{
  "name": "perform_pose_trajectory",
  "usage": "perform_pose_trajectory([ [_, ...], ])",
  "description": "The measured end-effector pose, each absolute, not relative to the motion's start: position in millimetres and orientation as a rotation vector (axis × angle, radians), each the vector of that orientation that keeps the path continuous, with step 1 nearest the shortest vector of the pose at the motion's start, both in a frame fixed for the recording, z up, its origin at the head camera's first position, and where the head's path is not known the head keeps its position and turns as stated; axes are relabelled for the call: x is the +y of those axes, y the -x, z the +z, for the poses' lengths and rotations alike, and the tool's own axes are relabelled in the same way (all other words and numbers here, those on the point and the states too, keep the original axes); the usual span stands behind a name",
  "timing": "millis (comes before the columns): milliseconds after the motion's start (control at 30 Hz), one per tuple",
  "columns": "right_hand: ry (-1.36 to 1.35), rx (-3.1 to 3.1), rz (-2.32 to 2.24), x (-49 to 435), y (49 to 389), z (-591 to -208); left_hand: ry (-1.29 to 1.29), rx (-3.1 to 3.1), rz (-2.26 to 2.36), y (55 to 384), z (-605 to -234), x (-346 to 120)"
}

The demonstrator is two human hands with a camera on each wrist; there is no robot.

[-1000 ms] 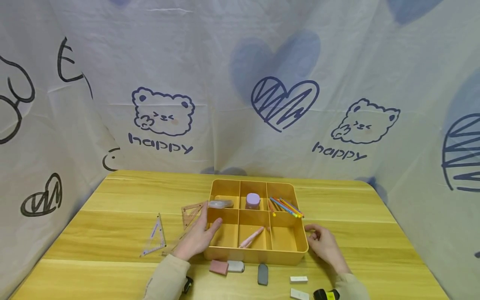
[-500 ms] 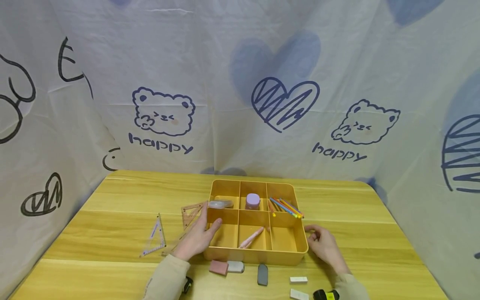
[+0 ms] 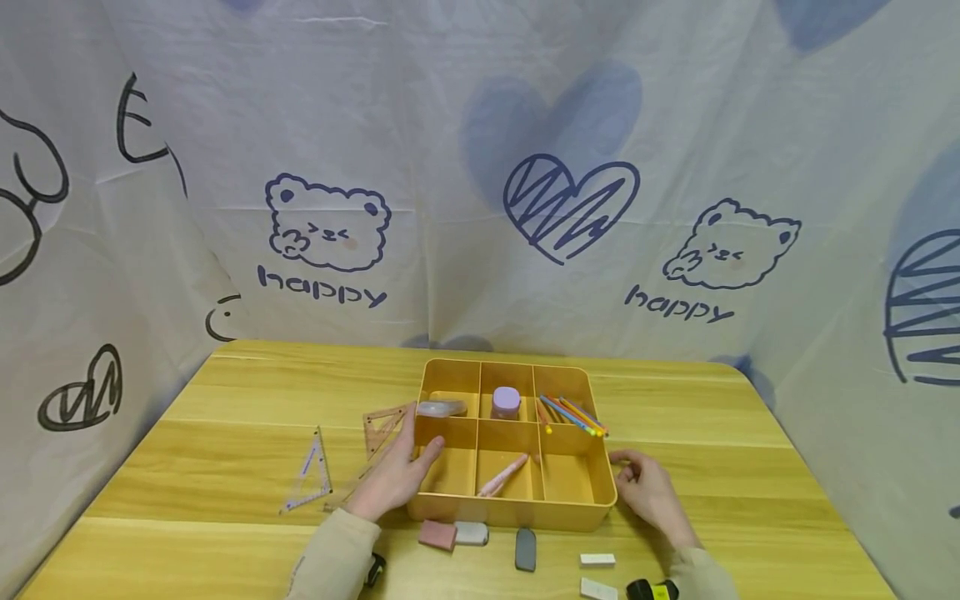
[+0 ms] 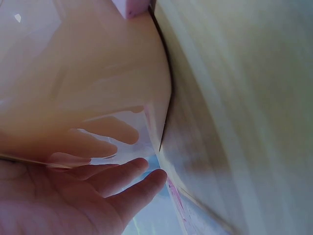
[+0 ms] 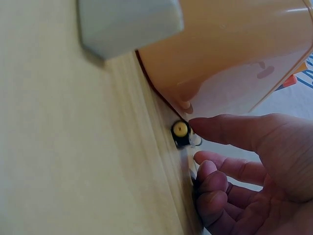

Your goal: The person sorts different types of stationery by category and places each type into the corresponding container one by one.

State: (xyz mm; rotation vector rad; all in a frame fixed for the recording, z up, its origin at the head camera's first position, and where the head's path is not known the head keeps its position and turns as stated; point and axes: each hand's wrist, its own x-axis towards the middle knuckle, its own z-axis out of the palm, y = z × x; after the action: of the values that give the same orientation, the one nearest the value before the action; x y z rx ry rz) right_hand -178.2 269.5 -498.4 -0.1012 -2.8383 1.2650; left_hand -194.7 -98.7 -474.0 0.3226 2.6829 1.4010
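A yellow organizer box (image 3: 510,510) with six-way dividers stands on the table in the head view. My left hand (image 3: 397,471) rests at its left wall, thumb over the rim and fingers outside; the left wrist view shows those fingers (image 4: 142,188) fairly straight beside the glossy wall. Beside the right wall lies my right hand (image 3: 647,487), fingers loosely bent. In the right wrist view, a small black thing with a yellow disc (image 5: 181,129) appears by a fingertip of the right hand (image 5: 259,166); I cannot tell its kind or whether they touch.
Inside the box are a pink pen (image 3: 503,475), a purple-lidded container (image 3: 506,402), a translucent grey item (image 3: 442,408) and several colored pencils (image 3: 573,414). Triangle rulers (image 3: 324,468) lie left. A pink eraser (image 3: 437,535), dark grey block (image 3: 526,549) and white blocks (image 3: 597,559) lie in front.
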Motion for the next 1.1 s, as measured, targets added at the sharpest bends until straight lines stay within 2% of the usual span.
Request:
perform_pose_trajectory([
  [1100,0.100,-2.909,1.041,263.7,179.3,-495.9,-0.295,2.690,1.379,196.4,-474.0,-97.9],
])
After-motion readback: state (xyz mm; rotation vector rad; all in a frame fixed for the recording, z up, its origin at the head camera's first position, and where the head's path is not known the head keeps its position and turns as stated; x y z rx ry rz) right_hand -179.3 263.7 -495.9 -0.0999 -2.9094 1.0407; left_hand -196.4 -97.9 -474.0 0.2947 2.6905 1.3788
